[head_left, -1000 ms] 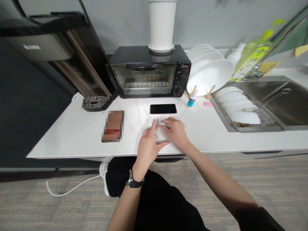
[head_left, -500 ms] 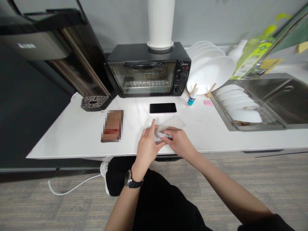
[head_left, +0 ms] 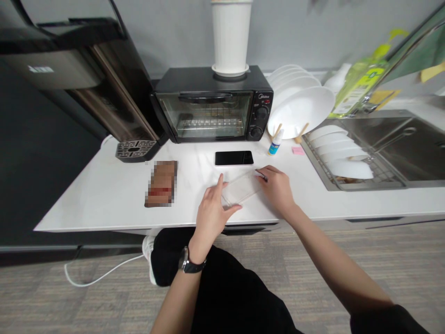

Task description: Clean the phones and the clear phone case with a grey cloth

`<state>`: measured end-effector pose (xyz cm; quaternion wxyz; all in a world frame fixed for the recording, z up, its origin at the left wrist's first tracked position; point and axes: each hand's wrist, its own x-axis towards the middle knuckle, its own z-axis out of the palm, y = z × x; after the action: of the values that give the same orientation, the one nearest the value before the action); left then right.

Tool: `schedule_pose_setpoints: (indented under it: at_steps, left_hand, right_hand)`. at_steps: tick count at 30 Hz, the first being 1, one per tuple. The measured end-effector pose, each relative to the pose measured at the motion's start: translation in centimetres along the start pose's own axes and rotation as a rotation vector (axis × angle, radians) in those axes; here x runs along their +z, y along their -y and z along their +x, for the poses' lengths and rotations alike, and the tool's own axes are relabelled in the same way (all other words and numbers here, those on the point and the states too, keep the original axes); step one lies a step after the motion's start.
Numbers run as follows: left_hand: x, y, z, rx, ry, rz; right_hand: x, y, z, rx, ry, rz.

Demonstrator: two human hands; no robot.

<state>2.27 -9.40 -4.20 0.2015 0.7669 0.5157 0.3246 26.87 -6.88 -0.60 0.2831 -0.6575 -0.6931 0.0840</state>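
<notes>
Steel sink (head_left: 419, 160): at the right of the frame; a wire rack (head_left: 377, 189) at its left end bears a row of white bowls (head_left: 350, 169) tilted against each other.
Toaster oven (head_left: 191, 79): upper centre, door shut; a wire shelf (head_left: 212, 124) shows through the glass.
White pot (head_left: 232, 37): upright in 1 saucer (head_left: 230, 70) on the oven top; contents cut off by the frame.
Pump bottle (head_left: 358, 88): upper right, translucent, yellow-green.
Plates (head_left: 301, 111): white, standing on edge behind wooden pegs (head_left: 301, 133).
Clear case (head_left: 241, 188): lower centre of the frame, on the white counter (head_left: 104, 195); a flat, colourless, see-through rectangle with rounded corners, lying obliquely, right end higher.
Left hand (head_left: 212, 211): thumb and forefinger spread wide about the left end of the case; pressure cannot be told.
Right hand (head_left: 278, 190): fingertips in a narrow pinch on a small dark item (head_left: 261, 175) at the right end; its kind is unclear.
Phone (head_left: 234, 157): black-faced, flat, just above the case in the frame.
</notes>
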Motion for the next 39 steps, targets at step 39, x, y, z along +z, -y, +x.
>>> schedule_pose_setpoints:
  at_steps: [39]
  left_hand:
    - [0.0, 0.4, 0.1, -0.012, -0.010, -0.073]
  right_hand:
    - [-0.4, 1.4, -2.8, -0.065, 0.154, 0.276]
